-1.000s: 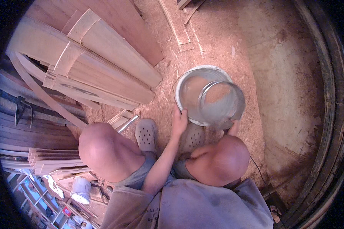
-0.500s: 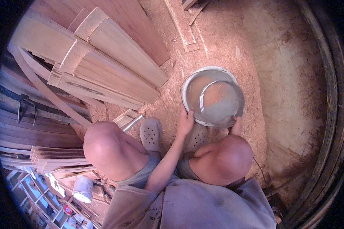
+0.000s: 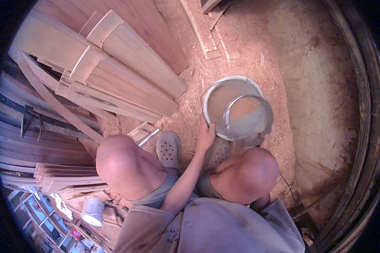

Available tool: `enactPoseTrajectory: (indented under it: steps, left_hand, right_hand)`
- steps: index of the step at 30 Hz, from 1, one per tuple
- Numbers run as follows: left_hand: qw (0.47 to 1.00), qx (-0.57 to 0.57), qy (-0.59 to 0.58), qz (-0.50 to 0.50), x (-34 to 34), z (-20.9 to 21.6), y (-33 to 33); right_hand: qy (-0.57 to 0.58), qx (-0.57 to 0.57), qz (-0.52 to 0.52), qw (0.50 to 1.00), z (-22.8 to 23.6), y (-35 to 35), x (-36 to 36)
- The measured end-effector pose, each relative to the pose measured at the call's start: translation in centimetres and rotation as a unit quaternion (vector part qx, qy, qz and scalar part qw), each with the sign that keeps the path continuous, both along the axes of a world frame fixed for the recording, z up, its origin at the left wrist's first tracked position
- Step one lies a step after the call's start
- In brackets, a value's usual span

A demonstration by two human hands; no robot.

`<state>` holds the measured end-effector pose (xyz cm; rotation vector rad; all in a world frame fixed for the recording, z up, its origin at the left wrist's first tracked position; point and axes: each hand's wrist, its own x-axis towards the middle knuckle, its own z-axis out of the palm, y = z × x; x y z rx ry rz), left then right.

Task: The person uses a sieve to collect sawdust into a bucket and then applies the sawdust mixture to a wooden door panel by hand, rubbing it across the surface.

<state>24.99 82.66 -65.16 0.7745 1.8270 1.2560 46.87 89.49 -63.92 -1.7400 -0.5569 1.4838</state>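
Observation:
A round sieve [image 3: 247,128] with a shiny metal hoop and grey mesh is tilted over the mouth of a pale bucket [image 3: 236,79]. Light brown sawdust-like powder lies in part of the mesh. Its right edge juts out past the bucket's rim. My right hand [image 3: 265,141], partly hidden behind my right knee, is closed on the sieve's near right edge. Around the near left side of the bucket, the fingers of my left hand [image 3: 206,134] grip the rim. Light brown material shows inside the bucket, left of the sieve.
Long planks [image 3: 131,76] are stacked to the left, with more boards [image 3: 67,175] nearer me. A white tub [image 3: 93,210] lies at the lower left. Shavings cover the floor around my clogs [image 3: 168,145]. A large pale sheet [image 3: 316,97] lies to the right, beside dark timber [image 3: 373,114].
The sieve has shifted right and slightly toward me over the bucket, my right hand moving with it. More of the bucket's left interior shows. My left hand keeps its hold on the rim.

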Motion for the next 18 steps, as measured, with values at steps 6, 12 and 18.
enactPoseTrajectory:
  steps: [6, 12, 18]
  left_hand:
    - [0.997, -0.018, -0.065, -0.027, -0.6, 1.1, 0.2]
    - [0.998, 0.0, -0.052, -0.025, -0.7, -0.8, -0.1]
    - [0.997, 0.028, -0.063, -0.024, -0.7, -0.1, 0.0]
  right_hand:
    - [-0.001, -0.006, 0.006, 1.0, 0.2, -0.2, 0.1]
    - [-0.007, -0.005, 0.013, 1.0, 0.1, -0.7, 0.1]
    - [-0.023, -0.004, 0.023, 0.999, 0.0, -1.3, 0.6]
